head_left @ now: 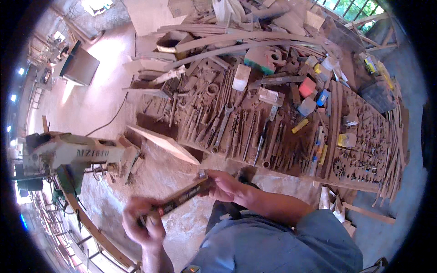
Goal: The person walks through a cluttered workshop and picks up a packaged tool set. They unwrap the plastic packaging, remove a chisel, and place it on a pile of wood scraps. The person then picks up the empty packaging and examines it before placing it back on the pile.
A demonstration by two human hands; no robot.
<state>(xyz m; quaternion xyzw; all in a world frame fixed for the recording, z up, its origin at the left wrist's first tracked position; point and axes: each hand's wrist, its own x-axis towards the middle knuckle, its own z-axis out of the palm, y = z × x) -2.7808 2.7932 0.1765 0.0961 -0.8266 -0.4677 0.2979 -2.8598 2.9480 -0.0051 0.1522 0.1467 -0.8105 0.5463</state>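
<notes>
hands: two (left hand (142,222), right hand (224,185)) | dark bar (183,198): one | cream machine (93,152): one | bench (355,184): one | red box (307,87): one | bright blue box (323,97): one | dark case (377,95): one | barred window (357,9): one | hand tools (222,129): too many to count

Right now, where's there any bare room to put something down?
One bare-looking patch of floor lies between the grey box-shaped unit and the black cable. Another shows below the dark bar, between the left hand and the blue shirt. The table is crowded with tools and little boxes.
</notes>
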